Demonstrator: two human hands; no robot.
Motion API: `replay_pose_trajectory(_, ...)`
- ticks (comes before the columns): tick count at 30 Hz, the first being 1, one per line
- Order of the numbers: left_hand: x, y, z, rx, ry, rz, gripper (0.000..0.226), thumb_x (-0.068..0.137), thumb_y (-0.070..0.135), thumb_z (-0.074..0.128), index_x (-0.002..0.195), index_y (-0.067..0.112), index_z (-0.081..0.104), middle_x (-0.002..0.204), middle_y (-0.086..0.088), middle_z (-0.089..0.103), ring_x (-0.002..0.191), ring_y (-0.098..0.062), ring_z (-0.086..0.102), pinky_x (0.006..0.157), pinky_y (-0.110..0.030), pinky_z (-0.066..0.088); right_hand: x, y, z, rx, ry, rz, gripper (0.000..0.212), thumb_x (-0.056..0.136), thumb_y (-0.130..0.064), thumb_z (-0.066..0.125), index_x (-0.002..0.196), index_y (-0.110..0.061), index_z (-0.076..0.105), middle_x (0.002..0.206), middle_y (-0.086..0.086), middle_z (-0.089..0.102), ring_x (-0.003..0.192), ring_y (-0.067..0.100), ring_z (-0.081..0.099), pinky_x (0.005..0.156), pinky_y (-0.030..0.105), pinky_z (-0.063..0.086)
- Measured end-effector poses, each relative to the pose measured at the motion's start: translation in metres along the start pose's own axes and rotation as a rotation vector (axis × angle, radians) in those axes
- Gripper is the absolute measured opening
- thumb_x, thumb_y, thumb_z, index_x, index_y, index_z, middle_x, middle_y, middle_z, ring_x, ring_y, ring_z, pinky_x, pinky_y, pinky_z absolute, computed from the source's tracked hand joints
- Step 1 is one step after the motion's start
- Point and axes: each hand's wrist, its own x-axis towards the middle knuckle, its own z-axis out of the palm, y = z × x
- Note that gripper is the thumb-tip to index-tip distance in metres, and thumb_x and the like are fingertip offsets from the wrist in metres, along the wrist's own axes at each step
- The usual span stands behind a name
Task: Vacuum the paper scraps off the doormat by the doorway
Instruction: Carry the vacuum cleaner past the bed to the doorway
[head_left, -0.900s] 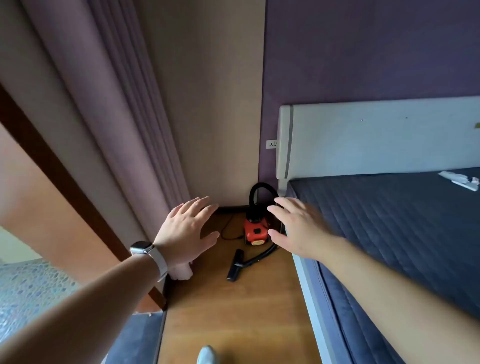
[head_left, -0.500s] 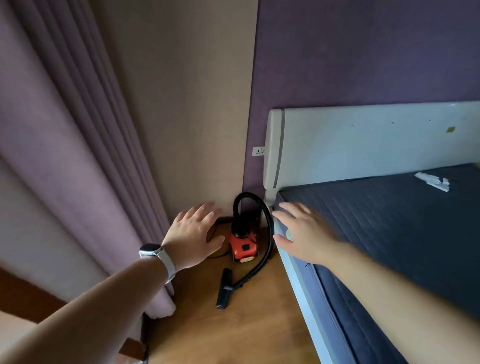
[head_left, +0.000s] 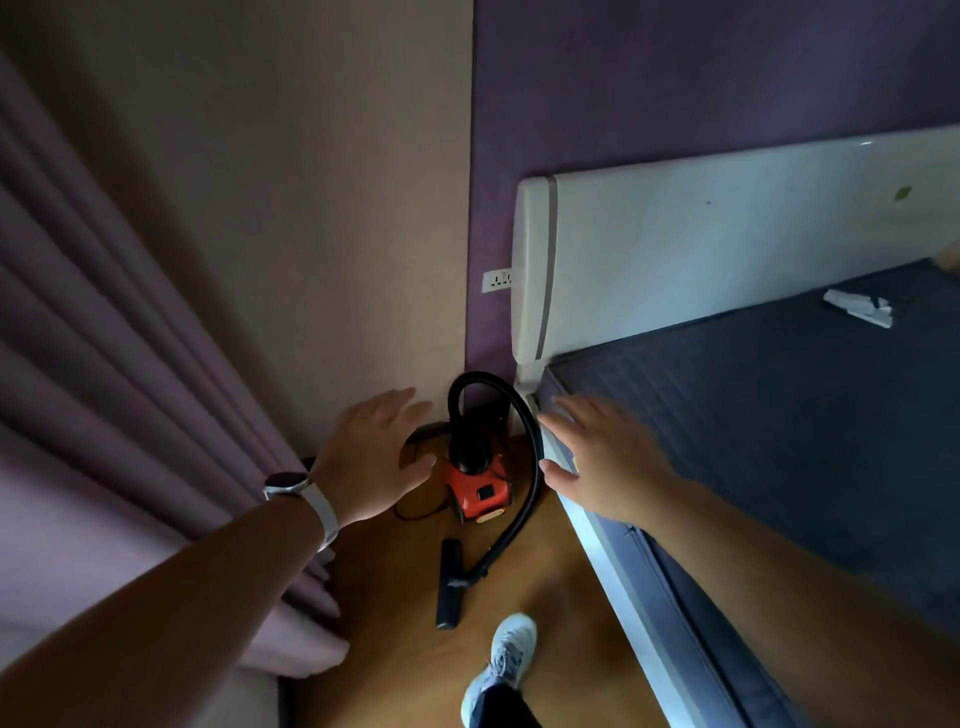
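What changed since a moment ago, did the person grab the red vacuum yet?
Not yet. The person stepped closer to the red vacuum in the corner, and a shoe has stepped further into view. The left hand and right hand stay open, reaching toward it, holding nothing. The vacuum, its hose and nozzle sit on the floor as before.
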Motion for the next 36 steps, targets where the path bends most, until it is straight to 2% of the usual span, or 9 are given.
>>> replay_pose_trajectory(4,0.051,-0.013,0.014,0.019,-0.051,0.011,0.069,0.094,0.057,0.051,0.153,0.026,0.033,0.162,0.0,0.026,0.149,-0.02,0.023,0.119,-0.038,0.019,0.043,0.029,0.033,0.087,-0.009,-0.024,0.051,0.081,-0.046,0.061,0.119,-0.013,0.067,0.12,0.01,0.067,0.107,0.031,0.065,0.083,0.042,0.055)
replay_pose_trajectory(10,0.126,-0.024,0.028,0.037,-0.132,-0.019,0.079,0.084,0.068,0.031,0.149,0.024,0.042,0.158,-0.003,0.036,0.145,-0.024,0.033,0.115,-0.043,0.028,0.108,0.074,0.069,0.157,-0.064,-0.018,0.056,0.086,-0.051,0.051,0.127,-0.014,0.062,0.129,0.01,0.062,0.118,0.03,0.06,0.093,0.046,0.053)
replay_pose_trajectory(12,0.149,-0.029,0.037,0.027,-0.133,-0.015,0.079,0.083,0.067,0.032,0.147,0.022,0.046,0.155,-0.005,0.04,0.142,-0.026,0.038,0.112,-0.044,0.032,0.125,0.089,0.079,0.157,-0.074,-0.017,0.057,0.086,-0.052,0.048,0.127,-0.014,0.062,0.129,0.009,0.062,0.118,0.03,0.06,0.094,0.045,0.052)
replay_pose_trajectory(15,0.177,-0.031,0.053,0.013,-0.21,-0.014,0.075,0.086,0.063,0.039,0.151,0.025,0.039,0.159,-0.003,0.033,0.146,-0.023,0.03,0.116,-0.043,0.026,0.143,0.109,0.094,0.177,-0.098,0.009,0.058,0.086,-0.052,0.045,0.126,-0.014,0.063,0.126,0.009,0.064,0.116,0.029,0.061,0.093,0.043,0.052)
replay_pose_trajectory(21,0.237,-0.037,0.098,0.024,-0.308,0.115,0.091,0.077,0.067,0.019,0.151,0.018,0.04,0.158,-0.006,0.036,0.144,-0.027,0.034,0.115,-0.044,0.028,0.157,0.134,0.14,0.207,-0.176,0.115,0.06,0.085,-0.052,0.047,0.13,-0.015,0.062,0.13,0.01,0.062,0.12,0.029,0.058,0.096,0.043,0.048)
replay_pose_trajectory(28,0.309,-0.061,0.217,-0.009,-0.402,0.232,0.074,0.084,0.056,0.043,0.144,0.014,0.051,0.15,-0.013,0.047,0.137,-0.033,0.044,0.109,-0.049,0.035,0.182,0.148,0.241,0.254,-0.269,0.243,0.066,0.079,-0.053,0.039,0.128,-0.014,0.062,0.129,0.011,0.061,0.118,0.033,0.058,0.093,0.047,0.049)
replay_pose_trajectory(31,0.333,-0.079,0.285,-0.027,-0.436,0.273,0.073,0.082,0.056,0.045,0.138,0.01,0.056,0.143,-0.017,0.054,0.131,-0.036,0.051,0.103,-0.051,0.042,0.193,0.148,0.305,0.239,-0.3,0.289,0.062,0.075,-0.05,0.044,0.119,-0.011,0.066,0.118,0.013,0.065,0.105,0.036,0.063,0.082,0.045,0.053)
replay_pose_trajectory(34,0.35,-0.096,0.354,-0.025,-0.476,0.305,0.065,0.089,0.045,0.061,0.143,0.01,0.051,0.147,-0.015,0.049,0.136,-0.033,0.045,0.106,-0.048,0.038,0.197,0.149,0.378,0.254,-0.344,0.334,0.06,0.075,-0.051,0.045,0.114,-0.01,0.066,0.113,0.013,0.065,0.101,0.038,0.063,0.077,0.043,0.053)
replay_pose_trajectory(36,0.361,-0.105,0.397,-0.018,-0.492,0.315,0.064,0.091,0.04,0.064,0.145,0.012,0.048,0.15,-0.013,0.046,0.138,-0.031,0.041,0.108,-0.046,0.035,0.2,0.15,0.426,0.264,-0.36,0.377,0.057,0.08,-0.051,0.049,0.12,-0.012,0.061,0.118,0.011,0.062,0.107,0.035,0.06,0.081,0.042,0.05)
